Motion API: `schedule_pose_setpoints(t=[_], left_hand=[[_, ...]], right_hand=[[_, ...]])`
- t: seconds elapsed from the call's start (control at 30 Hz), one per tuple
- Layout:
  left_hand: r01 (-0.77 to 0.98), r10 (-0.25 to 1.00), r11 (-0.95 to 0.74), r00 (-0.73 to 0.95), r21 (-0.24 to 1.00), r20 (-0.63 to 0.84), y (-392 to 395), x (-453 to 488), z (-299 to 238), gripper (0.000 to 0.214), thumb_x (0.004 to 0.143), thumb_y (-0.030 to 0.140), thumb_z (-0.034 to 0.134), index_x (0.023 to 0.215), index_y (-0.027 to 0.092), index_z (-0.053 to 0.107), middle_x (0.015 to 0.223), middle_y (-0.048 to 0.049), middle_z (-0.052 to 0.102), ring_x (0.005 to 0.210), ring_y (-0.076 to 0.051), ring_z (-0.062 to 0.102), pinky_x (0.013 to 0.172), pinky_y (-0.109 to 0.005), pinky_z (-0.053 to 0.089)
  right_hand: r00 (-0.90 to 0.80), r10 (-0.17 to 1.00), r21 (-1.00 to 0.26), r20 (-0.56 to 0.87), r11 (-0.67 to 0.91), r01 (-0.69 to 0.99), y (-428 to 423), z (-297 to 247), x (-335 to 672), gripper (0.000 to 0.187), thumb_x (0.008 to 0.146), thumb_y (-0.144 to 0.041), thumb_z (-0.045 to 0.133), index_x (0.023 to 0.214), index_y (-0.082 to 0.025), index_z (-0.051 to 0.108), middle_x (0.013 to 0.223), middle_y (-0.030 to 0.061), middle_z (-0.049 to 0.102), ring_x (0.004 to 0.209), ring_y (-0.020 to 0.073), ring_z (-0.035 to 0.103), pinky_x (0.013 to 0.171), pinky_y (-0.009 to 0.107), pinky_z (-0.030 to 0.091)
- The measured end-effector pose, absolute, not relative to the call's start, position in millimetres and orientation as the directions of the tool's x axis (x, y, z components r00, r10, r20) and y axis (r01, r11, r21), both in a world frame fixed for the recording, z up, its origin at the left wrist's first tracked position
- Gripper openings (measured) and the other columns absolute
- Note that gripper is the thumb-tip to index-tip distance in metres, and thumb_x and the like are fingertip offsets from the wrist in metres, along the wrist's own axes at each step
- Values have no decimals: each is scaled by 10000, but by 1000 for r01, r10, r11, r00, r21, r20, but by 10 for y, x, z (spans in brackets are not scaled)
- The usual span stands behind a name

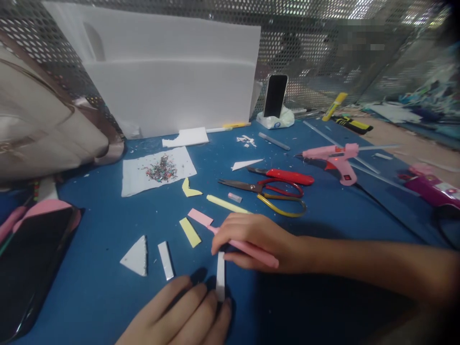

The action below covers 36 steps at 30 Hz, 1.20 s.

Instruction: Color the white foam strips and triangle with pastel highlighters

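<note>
A pink marker pen (257, 254) lies in my right hand (260, 237), whose fingers are closed round it. Its narrow end points up-left beside a pink strip (200, 217). My left hand (190, 314) is at the bottom, fingers bent together, with fingertips at the lower end of a white strip (220, 278). The upper end of that strip is just under my right fingers. Left of it lie another white strip (166, 260) and a white triangular piece (136, 258) with a rough edge. A yellow strip (190, 232) lies above.
Scissors (260, 187), a red-handled cutter (287, 176), a yellow pen (227, 203) and a pink glue gun (334, 157) lie beyond my right hand. Glitter (161, 168) rests on white paper (134, 182). Phones stand at the back (276, 96) and lie at left (34, 268).
</note>
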State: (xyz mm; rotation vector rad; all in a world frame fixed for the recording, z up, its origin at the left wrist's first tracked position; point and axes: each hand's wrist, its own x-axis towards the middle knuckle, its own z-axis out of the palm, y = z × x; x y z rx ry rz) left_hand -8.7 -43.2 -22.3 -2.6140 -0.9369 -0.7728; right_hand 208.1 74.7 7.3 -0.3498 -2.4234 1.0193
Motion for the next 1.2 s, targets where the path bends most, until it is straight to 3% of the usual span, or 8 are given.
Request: schedule_pose_setpoints(t=[0.13, 0.27, 0.5, 1.2], left_hand=[[651, 520, -757, 656, -61, 547, -457, -97, -232, 280, 992, 145, 449, 997, 228, 717, 880, 20, 694, 924, -145, 578, 1124, -358, 276], [619, 512, -785, 670, -23, 537, -437, -122, -217, 278, 993, 167, 438, 1010, 193, 714, 931, -4, 703, 933, -170, 575, 1101, -372, 281], [594, 519, -804, 685, 19, 511, -390, -156, -208, 264, 972, 180, 457, 1091, 191, 693, 1018, -22, 700, 943, -188, 576, 1060, -395, 297], [603, 572, -792, 683, 90, 454, -277, -122, -45, 337, 970, 129, 383, 1101, 197, 686, 1026, -20, 708, 905, -171, 607, 935, -361, 376]], right_hand=[[-907, 354, -706, 229, 702, 96, 764, 120, 2080, 131, 896, -213, 654, 1014, -160, 632, 999, 23, 692, 925, 154, 569, 866, 255, 426], [-882, 383, -765, 277, 643, 39, 770, 113, 2093, 53, 914, -190, 626, 951, -152, 622, 924, 25, 693, 832, 138, 574, 808, 249, 433], [-860, 399, -808, 318, 589, -26, 774, 94, 2093, 121, 873, -207, 694, 935, -140, 615, 921, 34, 683, 847, 138, 601, 810, 250, 445], [-873, 419, -813, 248, 580, 47, 753, 88, 2113, 123, 925, -266, 616, 898, -151, 583, 885, 21, 632, 803, 120, 587, 781, 228, 451]])
